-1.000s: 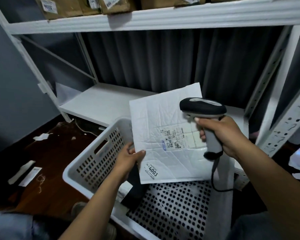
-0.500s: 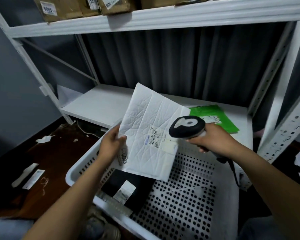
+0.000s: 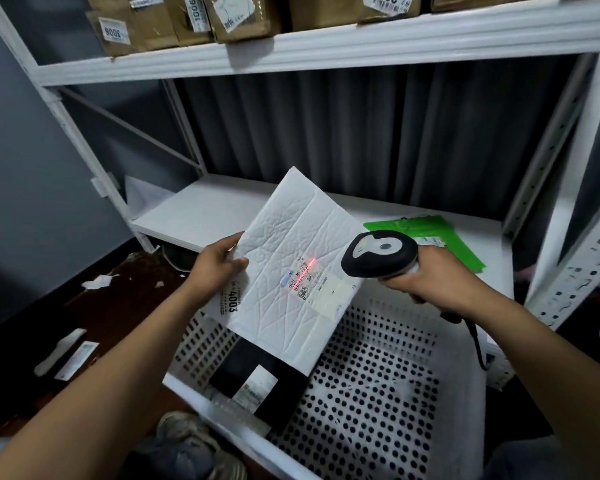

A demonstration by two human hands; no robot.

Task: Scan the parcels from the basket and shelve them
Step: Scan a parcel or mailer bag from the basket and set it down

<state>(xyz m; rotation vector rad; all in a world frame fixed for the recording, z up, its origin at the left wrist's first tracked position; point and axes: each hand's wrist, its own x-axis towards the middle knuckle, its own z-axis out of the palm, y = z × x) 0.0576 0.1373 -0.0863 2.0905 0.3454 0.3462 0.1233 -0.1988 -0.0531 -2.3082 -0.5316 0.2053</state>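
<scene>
The left hand (image 3: 219, 268) pinches the white padded parcel (image 3: 291, 244) by its left edge, thumb on the front face, and holds it tilted in the air above the white basket (image 3: 461, 368). The right hand (image 3: 433, 275) is wrapped round the handle of the barcode scanner (image 3: 381, 252), whose dark head points at the parcel from just beside its right edge. A red scan line (image 3: 303, 268) lies across the printed label (image 3: 323, 289). A sticker reading 4003 (image 3: 231, 301) shows near the left hand. Down in the basket a black parcel (image 3: 243, 365) leans against the left wall. A green parcel (image 3: 430, 226) lies flat on the lower shelf (image 3: 205, 213), behind the scanner. Brown cartons (image 3: 243, 15) with number stickers line the upper shelf (image 3: 326, 46).
</scene>
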